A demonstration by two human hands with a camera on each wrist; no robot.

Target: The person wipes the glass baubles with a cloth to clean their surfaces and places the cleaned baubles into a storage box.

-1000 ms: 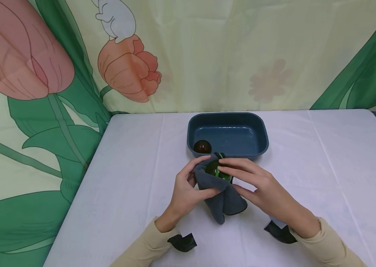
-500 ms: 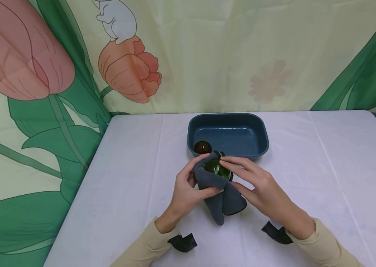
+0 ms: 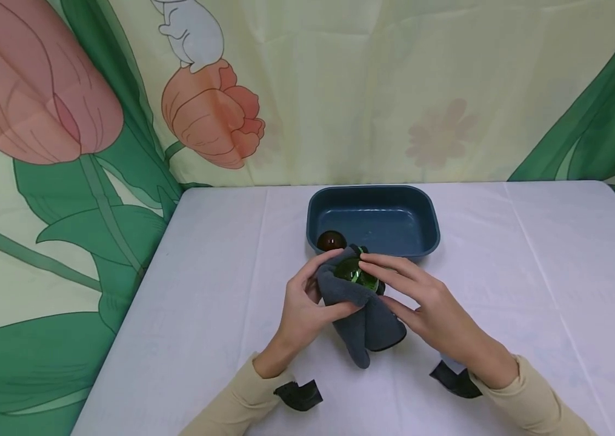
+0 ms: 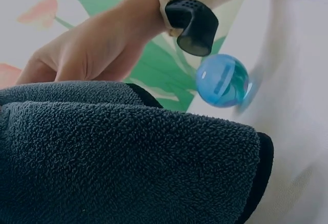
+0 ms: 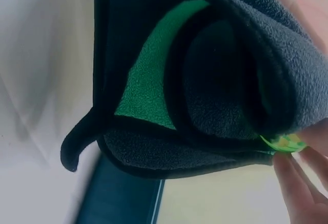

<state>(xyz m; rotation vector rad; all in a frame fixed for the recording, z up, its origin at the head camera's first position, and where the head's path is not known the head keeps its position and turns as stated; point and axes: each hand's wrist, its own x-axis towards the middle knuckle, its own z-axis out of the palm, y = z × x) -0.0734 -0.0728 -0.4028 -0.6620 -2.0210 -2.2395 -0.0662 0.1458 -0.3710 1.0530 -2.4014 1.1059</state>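
Left hand: your left hand [image 3: 312, 309] grips the grey cloth [image 3: 380, 327], thumb on the near side and fingers on the far side, parted by the width of the bundle between them.
Right hand: your right hand [image 3: 424, 300] has its fingers bent and spread, the fingertips on the green ball [image 3: 352, 272] and the thumb lower down by the cloth; the grasp is about as wide as the ball.
Green ball: it is see-through and shiny, nestled in the cloth between your two hands, just in front of the bin.
Cloth: it wraps partly round the ball and hangs down in folds toward you; the right wrist view shows its black edging and a bright green patch [image 5: 151, 73] within the folds.
Bin: the blue bin [image 3: 383, 227] stands beyond your hands, near the far edge of the white table [image 3: 214, 303].
Brown ball: the dark brown ball [image 3: 331, 240] lies inside the bin, at its near left corner.
Blue ball: in the left wrist view, the clear blue ball [image 4: 223, 80] sits on the white surface near your right wrist.
Backdrop: the tulip-printed curtain [image 3: 340, 103] hangs behind the table.
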